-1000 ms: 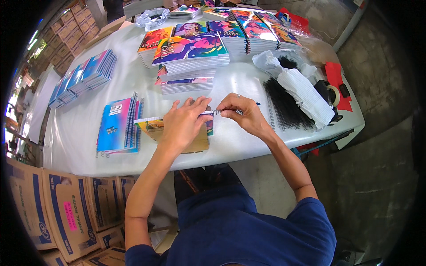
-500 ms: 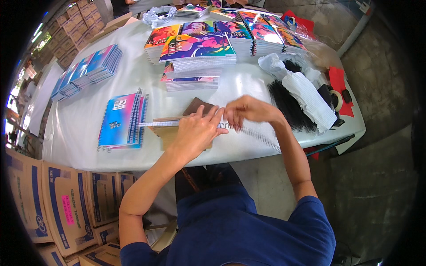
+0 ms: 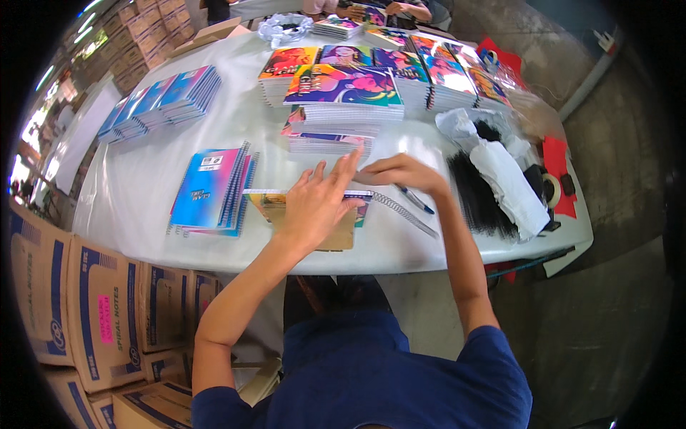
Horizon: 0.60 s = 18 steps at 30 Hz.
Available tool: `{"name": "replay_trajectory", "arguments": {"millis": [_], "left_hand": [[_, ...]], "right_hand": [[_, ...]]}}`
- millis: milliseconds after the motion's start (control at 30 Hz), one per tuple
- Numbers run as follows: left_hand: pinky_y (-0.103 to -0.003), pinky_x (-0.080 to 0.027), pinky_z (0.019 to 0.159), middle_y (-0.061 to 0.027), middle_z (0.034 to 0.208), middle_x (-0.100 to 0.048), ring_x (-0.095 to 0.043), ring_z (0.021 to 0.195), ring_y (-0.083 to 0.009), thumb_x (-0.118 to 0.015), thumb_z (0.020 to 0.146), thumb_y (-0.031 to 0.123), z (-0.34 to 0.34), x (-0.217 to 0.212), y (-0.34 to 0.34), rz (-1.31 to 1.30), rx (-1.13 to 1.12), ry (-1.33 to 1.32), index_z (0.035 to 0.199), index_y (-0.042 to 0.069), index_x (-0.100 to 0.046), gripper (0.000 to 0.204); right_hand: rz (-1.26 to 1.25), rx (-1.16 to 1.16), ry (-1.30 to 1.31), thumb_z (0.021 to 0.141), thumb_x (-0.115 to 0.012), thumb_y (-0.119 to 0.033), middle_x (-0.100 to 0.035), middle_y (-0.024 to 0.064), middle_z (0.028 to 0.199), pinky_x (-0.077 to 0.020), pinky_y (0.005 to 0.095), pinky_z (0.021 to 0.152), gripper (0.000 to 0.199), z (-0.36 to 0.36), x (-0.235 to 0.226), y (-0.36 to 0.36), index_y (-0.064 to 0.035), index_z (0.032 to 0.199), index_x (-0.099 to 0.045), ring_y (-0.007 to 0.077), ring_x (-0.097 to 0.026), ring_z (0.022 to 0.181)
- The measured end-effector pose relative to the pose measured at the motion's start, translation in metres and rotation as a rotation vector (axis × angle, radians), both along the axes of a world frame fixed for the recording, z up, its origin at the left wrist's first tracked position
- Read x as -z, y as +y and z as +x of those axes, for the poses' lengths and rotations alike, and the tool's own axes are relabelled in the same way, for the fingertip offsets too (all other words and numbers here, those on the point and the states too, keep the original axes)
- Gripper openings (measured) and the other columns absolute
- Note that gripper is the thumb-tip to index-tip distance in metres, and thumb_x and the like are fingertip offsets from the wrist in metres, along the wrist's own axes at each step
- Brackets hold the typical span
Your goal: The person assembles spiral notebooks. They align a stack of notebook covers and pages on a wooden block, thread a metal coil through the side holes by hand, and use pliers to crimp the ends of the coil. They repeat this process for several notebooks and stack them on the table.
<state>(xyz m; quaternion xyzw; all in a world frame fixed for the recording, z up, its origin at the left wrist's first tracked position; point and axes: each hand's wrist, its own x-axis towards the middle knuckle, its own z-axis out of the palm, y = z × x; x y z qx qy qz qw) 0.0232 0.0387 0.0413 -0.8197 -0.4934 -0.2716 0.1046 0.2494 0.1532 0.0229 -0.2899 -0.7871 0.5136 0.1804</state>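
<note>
My left hand point(image 3: 320, 204) reaches over the top edge of a notebook point(image 3: 254, 191), holding it with the fingers stretched along the far side and the thumb apart. Its punched edge runs left to right, and a brown board point(image 3: 341, 239) shows on the near side under my wrist. From the right end of that edge a dark spiral coil point(image 3: 406, 214) trails off to the right. My right hand point(image 3: 406, 174) has its fingers closed on the end of a brown block point(image 3: 366, 177); the rest of the block is hidden behind my left hand. A pen point(image 3: 416, 199) lies beneath my right hand.
Blue-pink spiral notebooks point(image 3: 204, 189) lie at the left, with more stacked point(image 3: 164, 96) behind. Colourful notebook stacks point(image 3: 343, 86) fill the far middle. Loose black coils point(image 3: 479, 193), white wrapping point(image 3: 507, 189) and a tape roll point(image 3: 551, 190) lie at right. Cartons point(image 3: 107, 314) stand lower left.
My right hand has left the coil and closed on the brown block behind the notebook. The coil's loose end lies on the table, and the pen has come into view. The whole view has shifted slightly.
</note>
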Motion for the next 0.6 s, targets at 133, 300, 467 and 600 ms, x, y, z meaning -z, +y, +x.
{"name": "replay_trajectory", "arguments": {"millis": [133, 300, 467, 600], "left_hand": [[-0.045, -0.048, 0.092, -0.0173, 0.123, -0.060, -0.057, 0.113, -0.0376, -0.071, 0.073, 0.047, 0.003, -0.009, 0.000, -0.116, -0.045, -0.115, 0.150, 0.024, -0.019, 0.096], [-0.044, -0.048, 0.091, -0.0186, 0.111, -0.064, -0.060, 0.105, -0.0395, -0.074, 0.069, 0.048, 0.002, -0.003, 0.004, -0.083, -0.028, -0.178, 0.150, 0.026, -0.019, 0.101], [-0.043, -0.049, 0.090, -0.0172, 0.105, -0.065, -0.063, 0.097, -0.0372, -0.076, 0.067, 0.046, -0.001, -0.008, -0.001, -0.120, -0.074, -0.138, 0.150, 0.026, -0.019, 0.103], [-0.043, -0.049, 0.091, -0.0168, 0.105, -0.065, -0.063, 0.096, -0.0367, -0.075, 0.066, 0.047, -0.006, -0.005, -0.001, -0.072, -0.073, -0.139, 0.151, 0.026, -0.018, 0.104]], "right_hand": [[0.030, -0.090, 0.067, 0.082, -0.063, -0.030, -0.066, 0.0161, 0.112, -0.0452, 0.0333, 0.090, 0.047, 0.011, -0.024, -0.014, 0.0094, 0.108, -0.065, 0.0216, -0.059, 0.101], [-0.267, -0.040, 0.360, 0.083, -0.065, -0.032, -0.064, 0.0184, 0.115, -0.0422, 0.0335, 0.092, 0.045, 0.019, -0.008, -0.009, 0.0106, 0.098, -0.067, 0.0221, -0.057, 0.103], [-0.253, -0.026, 0.299, 0.083, -0.066, -0.035, -0.064, 0.0203, 0.115, -0.0438, 0.0350, 0.092, 0.050, 0.010, 0.005, -0.006, 0.0112, 0.104, -0.066, 0.0249, -0.058, 0.104], [-0.202, -0.093, 0.321, 0.083, -0.065, -0.035, -0.063, 0.0218, 0.116, -0.0448, 0.0381, 0.094, 0.052, 0.006, -0.006, -0.013, 0.0104, 0.109, -0.065, 0.0285, -0.060, 0.105]]}}
